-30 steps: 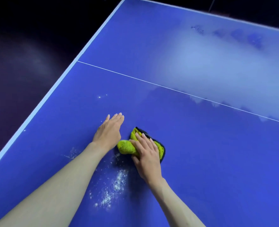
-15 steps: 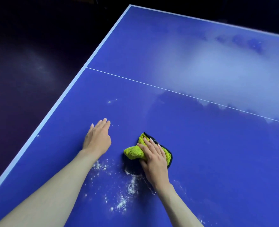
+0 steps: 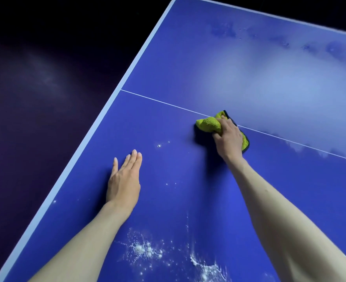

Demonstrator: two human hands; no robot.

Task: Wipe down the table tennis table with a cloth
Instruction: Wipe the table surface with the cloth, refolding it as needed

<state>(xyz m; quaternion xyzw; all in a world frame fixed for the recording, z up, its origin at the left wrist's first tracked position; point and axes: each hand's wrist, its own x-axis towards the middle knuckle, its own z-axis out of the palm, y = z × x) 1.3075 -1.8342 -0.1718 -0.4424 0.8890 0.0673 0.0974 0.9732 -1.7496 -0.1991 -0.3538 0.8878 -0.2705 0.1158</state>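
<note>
A blue table tennis table point(image 3: 188, 74) with a pale edge band fills the view. My right hand point(image 3: 228, 138) grips a bunched yellow-green cloth point(image 3: 207, 124) with a dark border, pressed on the table right at the thin white centre line point(image 3: 160, 102). My left hand point(image 3: 124, 181) lies flat on the table with straight fingers, to the left of and nearer than the cloth. White powder point(image 3: 145, 250) is scattered on the surface near me, between my forearms.
The table's left edge point(image 3: 99, 123) runs diagonally from lower left to the top middle, with dark floor point(image 3: 36, 88) beyond it. A hazy pale patch point(image 3: 280, 78) and some smudges mark the far half of the table.
My right hand has pushed the cloth away from me, from beside the powder up to the centre line. My left hand stayed flat on the table and now sits farther from the cloth.
</note>
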